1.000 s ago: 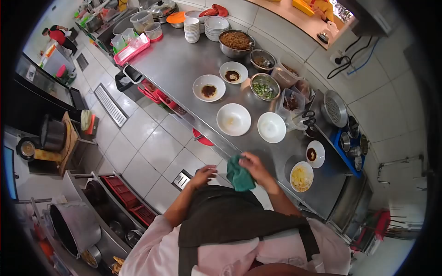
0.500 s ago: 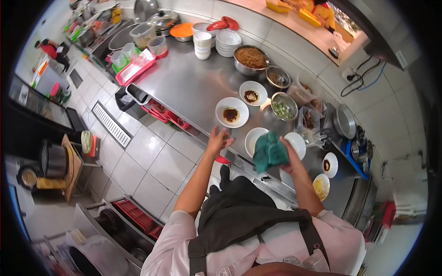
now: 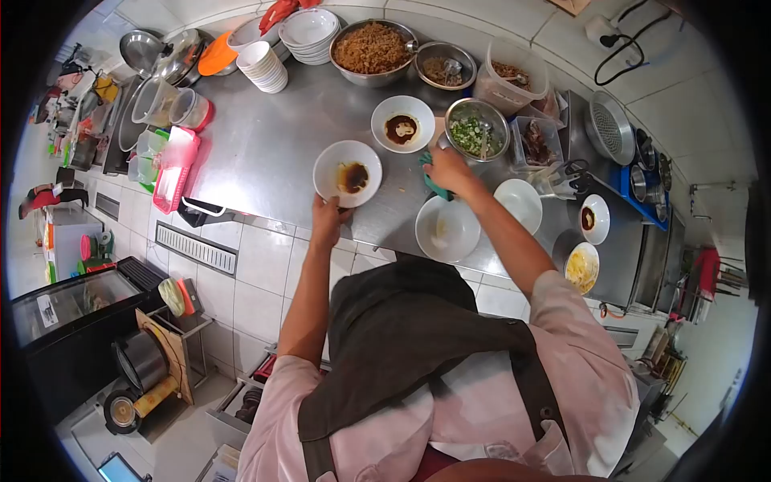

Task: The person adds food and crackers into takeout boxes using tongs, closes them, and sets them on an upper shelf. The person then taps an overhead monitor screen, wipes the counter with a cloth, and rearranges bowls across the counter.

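My left hand (image 3: 328, 220) grips the near rim of a white bowl (image 3: 325, 171) with dark sauce in it. My right hand (image 3: 450, 170) is closed on a green cloth (image 3: 436, 189), much of it hidden under the fingers. Just left of that hand stands a second white bowl (image 3: 384, 114) with dark sauce. Beyond it is a metal bowl of chopped green onion (image 3: 468, 132) with a spoon. Below the right forearm lie a white bowl (image 3: 462, 243) with a faint smear inside and another white bowl (image 3: 518, 207).
Along the wall are a metal bowl of brown crumbly food (image 3: 373, 50), stacked white bowls (image 3: 310, 36), and plastic tubs (image 3: 506, 84). To the right sit a yellow-smeared bowl (image 3: 582, 269) and a blue tray (image 3: 634, 193). The steel counter (image 3: 241, 120) has its edge before me.
My left hand has taken hold of the sauce bowl. My right hand has moved the green cloth forward from over the near bowls to the green onion bowl. The view has shifted.
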`<state>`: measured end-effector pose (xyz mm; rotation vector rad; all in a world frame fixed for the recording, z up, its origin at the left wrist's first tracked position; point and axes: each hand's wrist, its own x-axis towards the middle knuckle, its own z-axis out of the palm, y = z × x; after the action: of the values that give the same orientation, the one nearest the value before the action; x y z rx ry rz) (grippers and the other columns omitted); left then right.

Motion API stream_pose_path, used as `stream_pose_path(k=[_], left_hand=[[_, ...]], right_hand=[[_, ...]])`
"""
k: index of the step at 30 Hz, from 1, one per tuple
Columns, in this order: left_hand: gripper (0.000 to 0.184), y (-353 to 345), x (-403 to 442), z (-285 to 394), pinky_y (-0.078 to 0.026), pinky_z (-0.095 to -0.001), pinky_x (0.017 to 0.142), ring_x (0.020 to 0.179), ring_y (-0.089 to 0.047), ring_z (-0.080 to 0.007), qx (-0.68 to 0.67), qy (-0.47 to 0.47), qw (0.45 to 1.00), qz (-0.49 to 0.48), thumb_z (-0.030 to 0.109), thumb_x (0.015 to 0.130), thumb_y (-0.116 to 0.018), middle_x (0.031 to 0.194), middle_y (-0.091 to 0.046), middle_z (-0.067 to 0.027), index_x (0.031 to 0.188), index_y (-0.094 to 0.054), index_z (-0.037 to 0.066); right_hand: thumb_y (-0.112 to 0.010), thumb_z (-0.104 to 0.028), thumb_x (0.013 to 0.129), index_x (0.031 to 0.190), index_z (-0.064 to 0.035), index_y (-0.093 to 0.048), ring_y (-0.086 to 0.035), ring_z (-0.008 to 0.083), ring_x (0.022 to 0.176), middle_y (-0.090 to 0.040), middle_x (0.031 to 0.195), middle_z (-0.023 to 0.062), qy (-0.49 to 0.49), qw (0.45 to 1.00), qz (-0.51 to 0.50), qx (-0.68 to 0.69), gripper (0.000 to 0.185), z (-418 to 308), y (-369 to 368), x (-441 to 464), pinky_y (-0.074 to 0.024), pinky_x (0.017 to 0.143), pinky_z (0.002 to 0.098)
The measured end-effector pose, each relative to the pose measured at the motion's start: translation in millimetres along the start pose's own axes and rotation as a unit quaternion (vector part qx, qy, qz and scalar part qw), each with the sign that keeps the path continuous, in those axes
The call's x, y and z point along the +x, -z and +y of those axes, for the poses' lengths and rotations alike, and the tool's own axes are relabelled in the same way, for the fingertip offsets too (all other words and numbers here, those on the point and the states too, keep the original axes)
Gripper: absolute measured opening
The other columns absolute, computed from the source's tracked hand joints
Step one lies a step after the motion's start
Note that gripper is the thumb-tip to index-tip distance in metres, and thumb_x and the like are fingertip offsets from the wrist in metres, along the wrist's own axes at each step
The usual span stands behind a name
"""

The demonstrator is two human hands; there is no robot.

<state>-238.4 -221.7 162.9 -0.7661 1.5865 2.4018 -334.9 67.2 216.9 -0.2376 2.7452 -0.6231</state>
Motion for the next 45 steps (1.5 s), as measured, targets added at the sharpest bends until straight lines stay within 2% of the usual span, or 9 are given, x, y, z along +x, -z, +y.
stream_pose_path(k=[5,7,13,16,23,31,38,41,45], left_hand=[[0.042,21.5,35.4,29.5,-0.059,-0.0393,0.082,0.103,-0.063,-0.0297,0.031,0.018,0.999,0.033,0.008,0.095,-0.046,0.121,-0.056,-0.0166,0.136,-0.038,0.005],[0.040,33.9,55.2,35.3,-0.059,-0.0392,0.080,0.100,-0.064,-0.0283,0.059,0.018,0.998,-0.003,0.009,0.097,-0.047,0.123,-0.056,-0.0153,0.136,-0.037,0.006],[0.037,63.1,83.5,88.2,-0.056,-0.0308,0.072,0.088,-0.065,-0.0170,0.102,0.134,0.975,-0.146,0.024,0.098,-0.054,0.107,-0.062,-0.0074,0.131,-0.047,0.008],[0.035,134.1,90.6,107.6,-0.052,-0.0263,0.068,0.082,-0.063,-0.0131,0.103,0.017,0.982,-0.159,0.023,0.098,-0.056,0.100,-0.063,-0.0056,0.128,-0.051,0.006],[0.024,383.7,64.4,112.7,-0.048,-0.0238,0.063,0.070,-0.057,-0.0098,0.133,-0.183,0.960,0.167,0.012,0.098,-0.051,0.087,-0.063,-0.0052,0.119,-0.058,0.004],[0.023,519.8,-93.5,-20.5,-0.045,-0.0217,0.058,0.068,-0.057,-0.0104,0.053,0.012,0.927,0.372,0.015,0.098,-0.050,0.087,-0.062,-0.0059,0.115,-0.057,0.000],[0.035,526.7,-155.3,-90.1,-0.045,-0.0280,0.049,0.069,-0.061,-0.0127,0.241,0.315,0.909,0.128,0.013,0.089,-0.057,0.076,-0.064,-0.0108,0.120,-0.053,-0.003],[0.039,579.6,-142.0,-176.5,-0.043,-0.0264,0.050,0.071,-0.061,-0.0126,0.159,0.312,0.927,0.136,0.014,0.090,-0.054,0.083,-0.065,-0.0114,0.126,-0.050,-0.002],[0.038,543.9,-120.6,-55.2,-0.045,-0.0271,0.064,0.081,-0.063,-0.0151,-0.019,0.204,0.923,0.325,0.016,0.092,-0.052,0.103,-0.065,-0.0097,0.128,-0.050,0.003]], right_hand=[[-0.060,-0.021,0.082,0.095,0.0091,-0.066,-0.066,0.0455,0.084,-0.060,0.102,0.0360,0.045,0.948,0.015,-0.315,0.033,-51.5,-90.8,9.1,-0.0550,0.074,0.0490],[-0.060,-0.018,0.079,0.091,0.0124,-0.067,-0.066,0.0477,0.078,-0.060,0.103,0.0372,0.083,0.975,-0.106,-0.178,0.034,-78.3,-96.4,2.9,-0.0558,0.071,0.0488],[-0.057,-0.018,0.084,0.120,0.0216,-0.049,-0.052,0.0532,0.113,-0.049,0.122,0.0422,0.087,0.938,-0.084,-0.325,0.054,-198.9,-127.0,-51.3,-0.0487,0.091,0.0548],[-0.052,-0.011,0.084,0.125,0.0185,-0.048,-0.036,0.0544,0.129,-0.045,0.131,0.0373,0.181,0.934,0.019,-0.306,0.050,-232.0,-192.5,-44.8,-0.0351,0.102,0.0631],[-0.056,-0.017,0.090,0.137,0.0012,-0.044,-0.025,0.0503,0.137,-0.030,0.150,0.0235,0.272,0.955,0.070,-0.092,0.053,-366.4,-241.7,99.9,-0.0271,0.107,0.0633],[-0.048,-0.023,0.095,0.141,-0.0060,-0.042,-0.025,0.0460,0.140,-0.034,0.149,0.0204,0.184,0.960,0.170,-0.123,0.050,-460.9,-270.9,327.5,-0.0253,0.110,0.0609],[-0.052,-0.018,0.089,0.132,-0.0062,-0.053,-0.038,0.0392,0.134,-0.043,0.144,0.0184,0.420,0.899,0.073,-0.099,0.045,-531.6,-328.2,185.7,-0.0317,0.109,0.0532],[-0.053,-0.018,0.087,0.129,-0.0065,-0.055,-0.042,0.0386,0.132,-0.046,0.142,0.0173,0.436,0.894,0.066,-0.078,0.043,-495.6,-294.1,196.0,-0.0356,0.106,0.0525],[-0.054,-0.020,0.088,0.130,-0.0060,-0.055,-0.042,0.0398,0.132,-0.045,0.143,0.0175,0.336,0.919,0.177,-0.111,0.043,-436.0,-250.8,316.7,-0.0347,0.107,0.0505]])
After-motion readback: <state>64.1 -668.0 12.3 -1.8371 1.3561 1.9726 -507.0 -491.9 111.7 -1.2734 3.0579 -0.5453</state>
